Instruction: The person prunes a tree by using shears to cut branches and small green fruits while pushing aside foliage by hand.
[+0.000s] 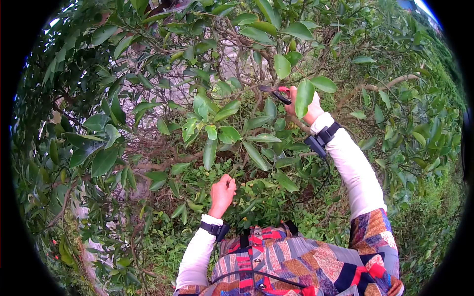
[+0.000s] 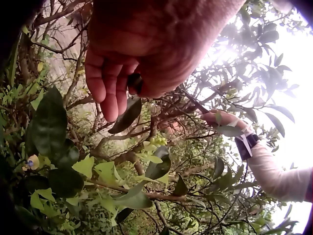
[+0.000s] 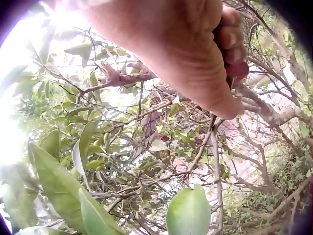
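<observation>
My right hand is raised among the branches and grips pruning shears with dark handles and a red part. Their dark head points left, close to thin twigs. In the right wrist view, the thumb side of the right hand hides most of the tool; its red part shows by the fingers. My left hand is lower, in front of the torso, its fingers curled. The left wrist view has a dark spot between the left hand's thumb and fingers; I cannot tell if it is held. A leaf hangs just below the fingertips.
Leafy branches surround both hands, with a cluster of green leaves between them. A thick bare branch runs to the right of the right hand. Low green plants cover the ground. A cable hangs from the right wrist camera.
</observation>
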The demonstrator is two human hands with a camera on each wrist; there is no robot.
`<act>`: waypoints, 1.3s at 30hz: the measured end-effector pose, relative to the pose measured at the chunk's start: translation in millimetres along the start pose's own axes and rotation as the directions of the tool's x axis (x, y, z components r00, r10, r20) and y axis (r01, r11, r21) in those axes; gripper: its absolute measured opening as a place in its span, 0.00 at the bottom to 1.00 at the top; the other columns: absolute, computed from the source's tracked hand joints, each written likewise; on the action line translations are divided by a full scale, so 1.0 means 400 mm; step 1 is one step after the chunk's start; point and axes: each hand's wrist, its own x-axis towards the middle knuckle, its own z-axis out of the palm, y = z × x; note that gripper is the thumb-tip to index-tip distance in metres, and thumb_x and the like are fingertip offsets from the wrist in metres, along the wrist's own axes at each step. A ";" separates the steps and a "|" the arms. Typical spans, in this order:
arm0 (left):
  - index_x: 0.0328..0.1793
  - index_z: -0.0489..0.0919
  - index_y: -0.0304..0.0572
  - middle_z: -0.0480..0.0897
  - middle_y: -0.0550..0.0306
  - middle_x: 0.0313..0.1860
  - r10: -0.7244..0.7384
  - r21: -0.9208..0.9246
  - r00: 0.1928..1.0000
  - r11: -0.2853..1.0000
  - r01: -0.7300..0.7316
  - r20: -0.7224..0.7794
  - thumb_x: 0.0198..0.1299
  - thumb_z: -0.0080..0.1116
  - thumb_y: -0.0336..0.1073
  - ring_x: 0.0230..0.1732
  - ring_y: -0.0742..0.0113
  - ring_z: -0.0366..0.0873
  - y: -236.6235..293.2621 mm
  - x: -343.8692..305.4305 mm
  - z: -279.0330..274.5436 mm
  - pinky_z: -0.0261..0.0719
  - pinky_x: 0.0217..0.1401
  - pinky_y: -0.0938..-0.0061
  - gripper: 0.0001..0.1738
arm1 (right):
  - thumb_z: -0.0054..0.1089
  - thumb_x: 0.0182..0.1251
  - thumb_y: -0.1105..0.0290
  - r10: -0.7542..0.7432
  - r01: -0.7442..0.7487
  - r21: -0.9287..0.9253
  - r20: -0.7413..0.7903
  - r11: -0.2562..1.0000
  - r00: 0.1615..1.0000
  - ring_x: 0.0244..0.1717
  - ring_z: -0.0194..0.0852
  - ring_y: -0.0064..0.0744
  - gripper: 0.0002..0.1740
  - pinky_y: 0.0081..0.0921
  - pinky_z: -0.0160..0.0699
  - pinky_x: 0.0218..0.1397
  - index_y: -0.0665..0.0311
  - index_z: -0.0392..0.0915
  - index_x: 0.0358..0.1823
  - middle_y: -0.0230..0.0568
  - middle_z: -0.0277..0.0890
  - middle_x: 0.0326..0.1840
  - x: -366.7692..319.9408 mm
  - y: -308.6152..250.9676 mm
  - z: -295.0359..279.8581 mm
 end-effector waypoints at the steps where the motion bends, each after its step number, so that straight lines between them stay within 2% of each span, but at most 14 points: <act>1: 0.37 0.77 0.36 0.85 0.55 0.24 -0.001 -0.007 1.000 1.000 0.001 -0.003 0.74 0.56 0.35 0.23 0.72 0.84 -0.005 0.001 0.001 0.81 0.28 0.74 0.12 | 0.76 0.52 0.52 -0.001 0.001 -0.001 -0.001 1.000 1.000 0.40 0.85 0.53 0.27 0.48 0.83 0.43 0.61 0.79 0.47 0.46 0.83 0.35 0.000 -0.002 -0.002; 4: 0.38 0.78 0.39 0.86 0.55 0.24 -0.020 -0.020 1.000 1.000 0.020 -0.007 0.73 0.58 0.38 0.23 0.67 0.86 -0.018 0.003 0.004 0.82 0.30 0.69 0.12 | 0.76 0.52 0.52 0.026 -0.026 0.003 0.033 1.000 0.999 0.42 0.85 0.54 0.28 0.48 0.84 0.44 0.61 0.80 0.49 0.48 0.83 0.37 0.007 0.006 0.019; 8: 0.38 0.77 0.39 0.86 0.55 0.24 -0.032 -0.039 0.999 0.999 0.031 -0.021 0.74 0.58 0.38 0.23 0.67 0.86 -0.013 0.005 0.002 0.81 0.29 0.70 0.12 | 0.73 0.54 0.52 0.021 -0.024 0.032 0.073 0.999 0.997 0.42 0.86 0.55 0.27 0.49 0.84 0.47 0.63 0.80 0.48 0.52 0.84 0.38 0.012 0.038 0.065; 10: 0.37 0.76 0.36 0.84 0.57 0.24 -0.033 -0.070 0.999 0.997 0.032 -0.014 0.74 0.57 0.34 0.23 0.74 0.83 -0.012 -0.001 -0.004 0.81 0.27 0.75 0.11 | 0.71 0.55 0.51 0.029 -0.034 0.063 0.078 0.997 0.997 0.42 0.86 0.55 0.27 0.49 0.84 0.48 0.63 0.80 0.48 0.54 0.84 0.38 -0.007 0.024 0.052; 12: 0.37 0.77 0.36 0.84 0.57 0.24 -0.032 -0.040 0.999 0.999 0.031 -0.018 0.74 0.57 0.34 0.23 0.74 0.83 -0.007 0.000 -0.007 0.81 0.27 0.75 0.11 | 0.67 0.57 0.48 0.154 -0.163 0.139 0.073 0.977 0.985 0.43 0.86 0.58 0.28 0.50 0.83 0.50 0.64 0.80 0.48 0.55 0.84 0.39 -0.016 0.016 0.037; 13: 0.37 0.77 0.36 0.84 0.57 0.24 -0.031 -0.014 0.999 0.999 0.031 -0.022 0.74 0.57 0.34 0.23 0.74 0.82 -0.006 0.000 -0.006 0.80 0.27 0.75 0.11 | 0.63 0.58 0.46 0.168 -0.190 0.193 0.125 0.963 0.978 0.44 0.85 0.60 0.29 0.50 0.82 0.51 0.65 0.80 0.48 0.55 0.84 0.39 -0.019 0.018 0.030; 16: 0.37 0.77 0.39 0.86 0.56 0.24 -0.038 -0.054 0.999 0.998 0.037 -0.015 0.74 0.57 0.39 0.23 0.68 0.86 -0.007 -0.001 -0.004 0.81 0.29 0.70 0.12 | 0.58 0.65 0.41 0.187 -0.213 0.225 0.131 0.951 0.974 0.48 0.87 0.59 0.35 0.49 0.81 0.55 0.69 0.80 0.54 0.59 0.87 0.42 -0.027 0.021 0.019; 19: 0.37 0.77 0.39 0.86 0.57 0.24 -0.034 -0.036 0.999 0.999 0.033 -0.010 0.74 0.57 0.38 0.23 0.68 0.86 -0.009 0.002 -0.003 0.82 0.29 0.70 0.12 | 0.59 0.64 0.41 0.227 -0.241 0.329 0.083 0.913 0.970 0.47 0.87 0.59 0.35 0.48 0.81 0.54 0.68 0.80 0.53 0.59 0.87 0.43 -0.015 0.052 0.073; 23: 0.37 0.77 0.39 0.86 0.57 0.24 -0.039 -0.037 0.999 0.999 0.039 -0.003 0.74 0.57 0.38 0.23 0.69 0.86 -0.021 0.005 -0.002 0.82 0.29 0.71 0.12 | 0.59 0.65 0.40 0.191 -0.205 0.300 0.076 0.932 0.979 0.47 0.87 0.58 0.35 0.49 0.81 0.54 0.68 0.79 0.53 0.59 0.87 0.42 -0.013 0.063 0.087; 26: 0.37 0.77 0.39 0.86 0.57 0.24 -0.032 -0.060 0.999 0.998 0.032 0.000 0.74 0.57 0.38 0.23 0.68 0.86 -0.016 0.000 -0.001 0.82 0.29 0.70 0.12 | 0.58 0.65 0.38 0.205 -0.214 0.166 0.070 0.963 0.976 0.44 0.88 0.58 0.36 0.50 0.83 0.52 0.70 0.77 0.52 0.59 0.87 0.40 -0.015 0.033 0.074; 28: 0.37 0.77 0.39 0.86 0.57 0.24 -0.029 -0.061 1.000 0.998 0.028 -0.007 0.74 0.57 0.38 0.22 0.68 0.85 -0.013 0.000 -0.001 0.82 0.29 0.70 0.12 | 0.68 0.56 0.48 0.216 -0.205 0.126 -0.083 0.971 0.973 0.38 0.84 0.57 0.27 0.47 0.83 0.44 0.66 0.77 0.42 0.52 0.81 0.39 -0.010 0.027 0.090; 35: 0.37 0.77 0.39 0.86 0.56 0.23 -0.020 -0.049 1.000 0.999 0.019 -0.012 0.74 0.57 0.38 0.22 0.68 0.85 -0.013 0.000 -0.002 0.82 0.29 0.70 0.12 | 0.72 0.52 0.54 0.130 -0.116 0.085 -0.180 0.990 0.975 0.39 0.83 0.56 0.25 0.48 0.83 0.43 0.66 0.75 0.42 0.50 0.78 0.38 -0.004 0.030 0.070; 37: 0.37 0.76 0.37 0.84 0.57 0.24 -0.032 -0.059 0.999 0.998 0.032 -0.006 0.74 0.56 0.34 0.22 0.74 0.82 -0.004 -0.001 -0.005 0.80 0.27 0.75 0.11 | 0.62 0.65 0.45 0.080 -0.079 0.013 -0.170 0.997 0.982 0.35 0.88 0.58 0.30 0.49 0.85 0.41 0.71 0.76 0.47 0.60 0.85 0.32 -0.011 0.030 0.057; 39: 0.37 0.76 0.37 0.84 0.57 0.24 -0.024 -0.056 1.000 0.998 0.023 -0.003 0.74 0.56 0.34 0.22 0.74 0.82 -0.004 -0.001 -0.005 0.80 0.27 0.75 0.11 | 0.63 0.65 0.47 0.080 -0.077 0.019 -0.174 0.997 0.982 0.34 0.88 0.58 0.29 0.49 0.85 0.41 0.71 0.76 0.47 0.59 0.85 0.32 -0.007 0.030 0.061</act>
